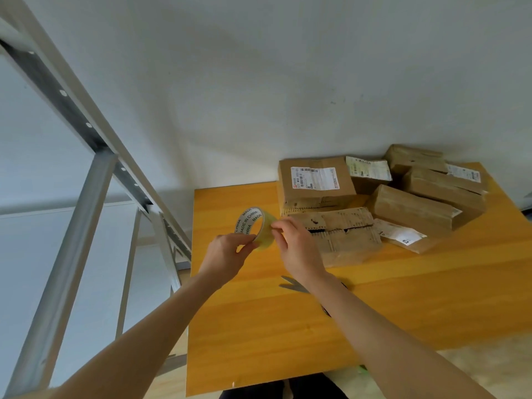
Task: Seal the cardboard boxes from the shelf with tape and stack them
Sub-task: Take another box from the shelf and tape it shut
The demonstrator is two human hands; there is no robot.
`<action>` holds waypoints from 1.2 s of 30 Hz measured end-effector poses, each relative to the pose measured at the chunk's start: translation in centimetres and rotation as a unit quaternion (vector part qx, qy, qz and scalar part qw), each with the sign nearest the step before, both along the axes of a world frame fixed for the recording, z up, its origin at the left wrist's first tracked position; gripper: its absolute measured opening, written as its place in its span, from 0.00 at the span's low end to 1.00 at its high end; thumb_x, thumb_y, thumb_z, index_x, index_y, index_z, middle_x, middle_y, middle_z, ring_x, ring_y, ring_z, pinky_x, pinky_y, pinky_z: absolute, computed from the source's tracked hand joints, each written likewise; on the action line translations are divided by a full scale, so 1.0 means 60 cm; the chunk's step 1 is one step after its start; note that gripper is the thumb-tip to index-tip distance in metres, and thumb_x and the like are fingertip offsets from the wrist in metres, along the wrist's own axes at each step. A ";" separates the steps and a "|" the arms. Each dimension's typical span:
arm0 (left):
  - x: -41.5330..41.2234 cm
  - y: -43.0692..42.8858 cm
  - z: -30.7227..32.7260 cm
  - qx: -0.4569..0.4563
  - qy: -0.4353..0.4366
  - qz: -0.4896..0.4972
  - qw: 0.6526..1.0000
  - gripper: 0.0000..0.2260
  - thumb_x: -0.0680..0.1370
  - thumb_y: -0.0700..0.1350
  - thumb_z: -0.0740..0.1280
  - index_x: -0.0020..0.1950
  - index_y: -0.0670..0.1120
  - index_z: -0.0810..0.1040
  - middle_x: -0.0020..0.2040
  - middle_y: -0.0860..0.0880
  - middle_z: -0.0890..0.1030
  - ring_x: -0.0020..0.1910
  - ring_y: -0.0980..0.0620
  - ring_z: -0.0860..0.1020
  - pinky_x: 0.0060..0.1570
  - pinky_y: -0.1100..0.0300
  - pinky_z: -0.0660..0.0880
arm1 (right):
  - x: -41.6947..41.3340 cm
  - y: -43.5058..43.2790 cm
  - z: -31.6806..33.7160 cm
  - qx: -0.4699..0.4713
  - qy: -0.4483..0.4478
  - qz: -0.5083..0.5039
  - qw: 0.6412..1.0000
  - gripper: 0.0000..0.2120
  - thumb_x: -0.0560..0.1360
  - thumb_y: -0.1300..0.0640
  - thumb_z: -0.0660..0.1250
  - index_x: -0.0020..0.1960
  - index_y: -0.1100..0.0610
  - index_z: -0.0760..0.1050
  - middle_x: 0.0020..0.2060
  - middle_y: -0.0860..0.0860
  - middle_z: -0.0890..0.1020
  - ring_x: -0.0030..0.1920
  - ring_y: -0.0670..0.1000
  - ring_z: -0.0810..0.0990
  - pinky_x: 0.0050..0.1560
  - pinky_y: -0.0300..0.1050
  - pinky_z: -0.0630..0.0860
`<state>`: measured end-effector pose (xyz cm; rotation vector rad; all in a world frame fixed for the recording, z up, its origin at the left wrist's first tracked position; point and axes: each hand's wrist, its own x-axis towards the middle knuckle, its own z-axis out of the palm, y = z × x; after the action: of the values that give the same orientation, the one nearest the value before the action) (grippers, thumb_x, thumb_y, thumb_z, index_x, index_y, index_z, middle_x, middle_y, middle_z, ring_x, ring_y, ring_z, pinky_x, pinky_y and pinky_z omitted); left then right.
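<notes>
Head view shows yellowish tape roll (white printed core).

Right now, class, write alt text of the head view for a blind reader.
A person's left hand holds a roll of clear tape while the right hand pinches its edge, above a yellow table bearing cardboard boxes and scissors.
</notes>
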<state>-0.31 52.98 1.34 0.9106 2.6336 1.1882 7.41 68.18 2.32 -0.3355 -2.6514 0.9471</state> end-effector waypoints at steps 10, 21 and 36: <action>-0.001 0.001 0.001 -0.007 -0.005 -0.020 1.000 0.09 0.75 0.44 0.71 0.54 0.44 0.84 0.53 0.48 0.84 0.52 0.50 0.80 0.45 0.61 0.74 | -0.005 0.017 0.026 -0.156 -0.082 -0.062 0.982 0.05 0.79 0.61 0.65 0.51 0.60 0.80 0.42 0.48 0.80 0.42 0.45 0.77 0.39 0.29 0.71; -0.013 0.018 0.008 -0.036 -0.119 -0.038 0.992 0.06 0.79 0.45 0.66 0.46 0.44 0.80 0.39 0.51 0.80 0.40 0.56 0.76 0.36 0.70 0.68 | 0.002 0.016 0.050 -0.157 -0.061 -0.065 0.984 0.05 0.80 0.61 0.64 0.52 0.60 0.78 0.45 0.50 0.80 0.47 0.47 0.78 0.41 0.28 0.70; 0.008 0.056 0.029 0.025 -0.221 -0.032 0.974 0.23 0.65 0.66 0.71 0.53 0.55 0.72 0.48 0.52 0.77 0.42 0.60 0.75 0.41 0.63 0.74 | -0.003 0.042 0.060 -0.481 -0.070 -0.178 0.855 0.04 0.76 0.60 0.70 0.43 0.58 0.81 0.37 0.53 0.80 0.38 0.48 0.78 0.57 0.52 0.78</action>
<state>0.17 56.35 3.07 0.6408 2.2149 1.2716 7.20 70.73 5.92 -1.0869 -1.8724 2.0842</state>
